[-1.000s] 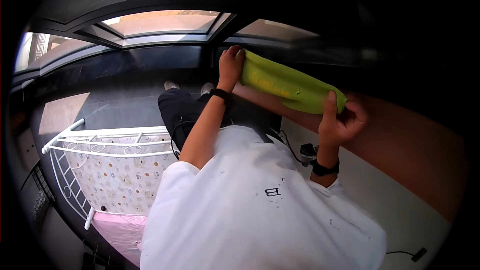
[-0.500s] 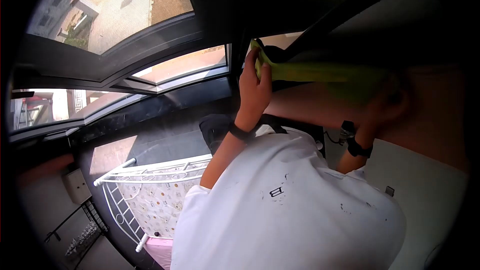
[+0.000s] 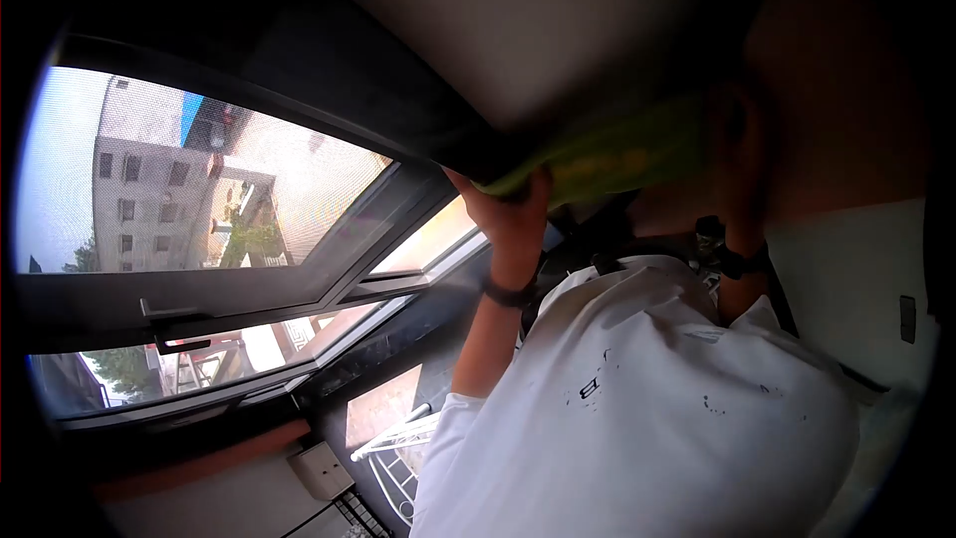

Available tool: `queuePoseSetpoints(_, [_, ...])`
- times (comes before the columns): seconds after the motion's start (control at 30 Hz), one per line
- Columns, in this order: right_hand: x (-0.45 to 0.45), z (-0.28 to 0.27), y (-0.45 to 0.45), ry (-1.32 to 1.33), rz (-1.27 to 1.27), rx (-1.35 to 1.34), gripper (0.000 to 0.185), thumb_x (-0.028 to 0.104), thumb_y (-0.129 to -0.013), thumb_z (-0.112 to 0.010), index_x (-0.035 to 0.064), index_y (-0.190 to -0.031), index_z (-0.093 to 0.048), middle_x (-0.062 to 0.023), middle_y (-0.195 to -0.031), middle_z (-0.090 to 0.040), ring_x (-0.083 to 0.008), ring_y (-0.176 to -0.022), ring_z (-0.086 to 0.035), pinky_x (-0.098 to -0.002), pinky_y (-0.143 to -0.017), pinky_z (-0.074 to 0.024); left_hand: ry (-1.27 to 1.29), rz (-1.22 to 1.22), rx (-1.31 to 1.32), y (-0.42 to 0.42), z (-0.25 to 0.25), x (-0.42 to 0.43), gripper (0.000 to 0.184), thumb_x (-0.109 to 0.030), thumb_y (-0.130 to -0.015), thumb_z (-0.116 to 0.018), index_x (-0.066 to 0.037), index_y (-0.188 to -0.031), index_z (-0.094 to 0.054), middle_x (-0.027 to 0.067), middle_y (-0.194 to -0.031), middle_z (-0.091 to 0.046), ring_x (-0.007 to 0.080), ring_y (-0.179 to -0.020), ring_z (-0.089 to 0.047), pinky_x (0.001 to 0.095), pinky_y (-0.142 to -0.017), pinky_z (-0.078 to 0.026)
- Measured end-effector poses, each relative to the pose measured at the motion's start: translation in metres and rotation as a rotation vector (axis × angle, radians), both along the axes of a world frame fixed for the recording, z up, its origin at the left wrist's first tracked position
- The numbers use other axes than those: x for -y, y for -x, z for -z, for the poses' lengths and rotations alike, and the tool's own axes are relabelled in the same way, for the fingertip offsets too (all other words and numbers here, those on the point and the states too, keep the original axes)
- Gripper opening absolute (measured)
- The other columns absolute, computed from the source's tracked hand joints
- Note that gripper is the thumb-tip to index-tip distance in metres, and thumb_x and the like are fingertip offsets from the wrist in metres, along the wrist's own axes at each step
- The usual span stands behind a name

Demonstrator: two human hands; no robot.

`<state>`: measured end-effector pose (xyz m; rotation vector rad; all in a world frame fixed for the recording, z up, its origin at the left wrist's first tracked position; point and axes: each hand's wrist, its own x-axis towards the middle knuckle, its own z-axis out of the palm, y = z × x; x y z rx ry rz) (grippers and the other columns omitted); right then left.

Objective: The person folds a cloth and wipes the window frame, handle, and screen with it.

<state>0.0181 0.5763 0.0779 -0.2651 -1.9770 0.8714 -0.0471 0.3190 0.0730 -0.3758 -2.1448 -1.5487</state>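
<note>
A yellow-green cloth (image 3: 617, 161) with faint yellow marks stretches between my two hands, high up beside a dark window frame. My left hand (image 3: 508, 214), a black band at its wrist, is closed on the cloth's left end, thumb and fingers on either side of it. In deep shade and blurred, my right hand (image 3: 742, 159) is at the cloth's right end and appears to grip it; its fingers are hardly visible. A black band (image 3: 739, 261) circles the right wrist too.
To the left is a screened window (image 3: 219, 179) with a handle (image 3: 179, 339) on its dark frame. Below, a white metal bed frame (image 3: 393, 458) stands near a small pale box (image 3: 321, 470) on the wall. A pale wall (image 3: 846, 279) with a dark switch plate (image 3: 907, 319) lies right.
My view has swung up and left, showing more of the window and less of the bed. Both hands still hold the cloth, which now tilts slightly and looks darker.
</note>
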Motion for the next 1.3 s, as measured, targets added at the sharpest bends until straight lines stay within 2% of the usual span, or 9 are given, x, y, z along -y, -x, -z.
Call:
queuePoseSetpoints(0.07, [-0.006,0.008,0.002,-0.001,-0.039,0.059,0.029,0.01,-0.087,-0.063,0.0006,-0.114,-0.057,-0.0165,-0.114,-0.06,-0.03,-0.106,-0.058,-0.0376,-0.094,-0.0445,0.062,-0.192,-0.11,0.006,0.011,-0.003,0.092,-0.019,-0.066,-0.08,0.005,-0.138,-0.029,0.0207,-0.117,-0.056,0.0329,-0.109,-0.057,0.0394,-0.095,-0.044])
queuePoseSetpoints(0.2, [0.01,0.004,0.009,0.147,-0.053,0.029,0.029,0.009,-0.086,-0.064,0.0006,-0.113,-0.057,-0.0167,-0.111,-0.06,-0.0307,-0.103,-0.059,-0.038,-0.092,-0.0458,-0.101,-0.176,-0.05,0.003,0.007,-0.01,0.079,-0.02,-0.064,-0.082,0.006,-0.126,-0.04,0.0196,-0.117,-0.056,0.0311,-0.109,-0.057,0.0389,-0.096,-0.043])
queuePoseSetpoints(0.27, [0.028,0.002,0.015,-0.238,0.032,0.032,0.031,0.01,-0.085,-0.066,0.0032,-0.114,-0.058,-0.0152,-0.104,-0.061,-0.0306,-0.097,-0.06,-0.0364,-0.085,-0.0487,-0.187,-0.242,-0.039,0.001,0.0,-0.014,0.076,-0.02,-0.064,-0.082,0.006,-0.123,-0.042,0.0198,-0.117,-0.055,0.0307,-0.109,-0.056,0.0395,-0.096,-0.043])
queuePoseSetpoints(0.3, [0.035,0.011,0.017,-0.218,0.039,0.039,0.031,0.01,-0.085,-0.066,0.0032,-0.114,-0.058,-0.0152,-0.104,-0.061,-0.0306,-0.097,-0.06,-0.0364,-0.085,-0.0487,-0.167,-0.234,-0.035,0.001,-0.001,-0.014,0.076,-0.02,-0.064,-0.082,0.006,-0.123,-0.042,0.0198,-0.117,-0.055,0.0307,-0.109,-0.056,0.0395,-0.096,-0.043])
queuePoseSetpoints(0.37, [0.053,0.034,0.024,0.086,-0.257,0.11,0.03,0.009,-0.084,-0.068,0.0068,-0.112,-0.06,-0.0125,-0.098,-0.06,-0.0292,-0.093,-0.06,-0.0348,-0.078,-0.0501,0.028,-0.321,-0.127,0.001,-0.004,-0.012,0.071,-0.01,-0.07,-0.077,0.004,-0.128,-0.039,0.0164,-0.119,-0.054,0.0243,-0.105,-0.056,0.0322,-0.095,-0.045])
queuePoseSetpoints(0.47, [0.068,0.028,0.02,0.159,-0.502,0.242,0.028,0.008,-0.084,-0.067,0.0091,-0.112,-0.061,-0.0107,-0.096,-0.059,-0.0273,-0.092,-0.06,-0.0343,-0.074,-0.0503,-0.126,-0.235,-0.15,0.004,-0.028,-0.02,0.075,-0.011,-0.067,-0.079,0.006,-0.127,-0.038,0.0169,-0.117,-0.055,0.025,-0.102,-0.058,0.0329,-0.093,-0.047])
queuePoseSetpoints(0.63, [0.101,0.023,0.03,0.218,-0.74,0.087,0.03,0.004,-0.086,-0.062,0.0083,-0.115,-0.061,-0.0122,-0.106,-0.058,-0.0288,-0.095,-0.06,-0.0344,-0.078,-0.0511,-0.113,-0.324,-0.06,0.008,-0.031,-0.025,0.07,-0.012,-0.066,-0.079,0.004,-0.122,-0.04,0.0162,-0.113,-0.055,0.0239,-0.098,-0.059,0.0321,-0.089,-0.049])
queuePoseSetpoints(0.83, [0.131,0.017,0.035,0.219,-0.718,0.047,0.036,0.004,-0.084,-0.064,0.0085,-0.119,-0.06,-0.0122,-0.11,-0.058,-0.029,-0.1,-0.059,-0.0362,-0.08,-0.0516,-0.117,-0.28,-0.342,0.013,-0.018,-0.026,0.047,-0.014,-0.07,-0.075,0.007,-0.107,-0.054,0.0154,-0.094,-0.066,0.0224,-0.08,-0.065,0.0295,-0.076,-0.052])
queuePoseSetpoints(1.3, [0.143,0.003,0.058,0.177,-0.595,-0.114,0.026,0.002,-0.074,-0.068,0.009,-0.099,-0.064,-0.0076,-0.089,-0.059,-0.0255,-0.081,-0.061,-0.0331,-0.068,-0.0517,-0.256,0.212,0.001,0.01,0.029,0.013,0.049,-0.029,-0.081,-0.075,0.005,-0.113,-0.057,0.0082,-0.105,-0.063,0.0178,-0.091,-0.06,0.0302,-0.085,-0.047])
